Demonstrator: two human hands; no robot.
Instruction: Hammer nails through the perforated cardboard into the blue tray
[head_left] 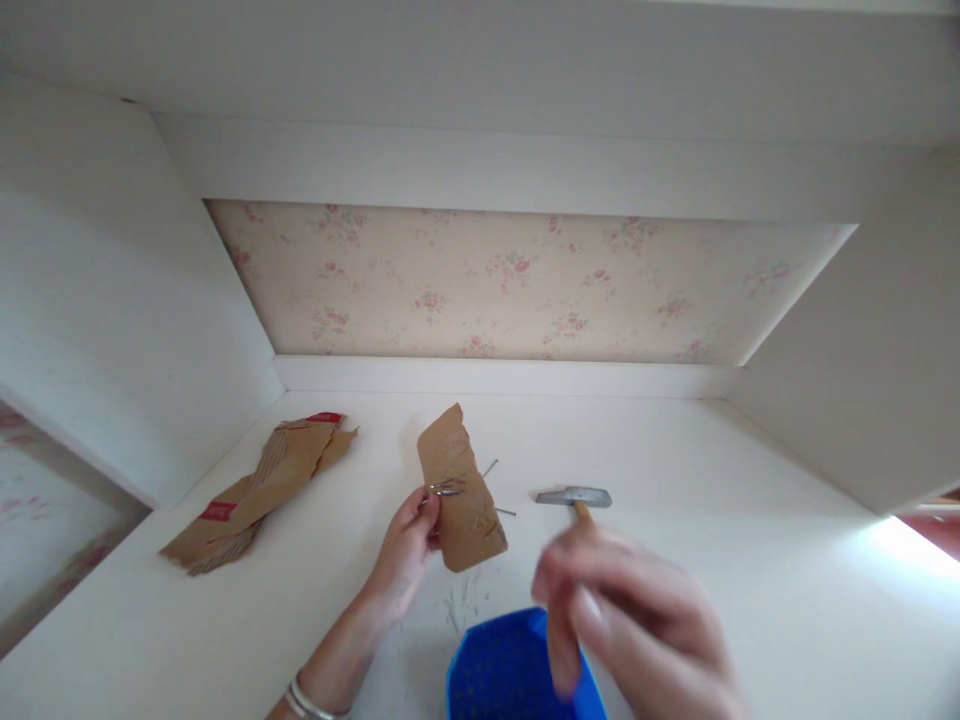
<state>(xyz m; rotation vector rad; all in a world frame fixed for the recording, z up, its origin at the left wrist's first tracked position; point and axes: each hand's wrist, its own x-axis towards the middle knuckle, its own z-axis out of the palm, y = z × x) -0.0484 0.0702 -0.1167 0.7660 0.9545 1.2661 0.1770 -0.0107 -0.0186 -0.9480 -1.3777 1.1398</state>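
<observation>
Left hand (406,552), right hand (637,625): closed grips

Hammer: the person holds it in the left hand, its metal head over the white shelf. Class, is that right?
No. The head view shows the hammer in the right hand, its metal head over the white shelf. The left hand pinches nails at a cardboard scrap.

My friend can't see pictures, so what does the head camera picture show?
The right hand holds a hammer over a white shelf, while the left hand pinches nails against a cardboard scrap. A blue basket sits nearest the camera; more cardboard lies at the left.
</observation>
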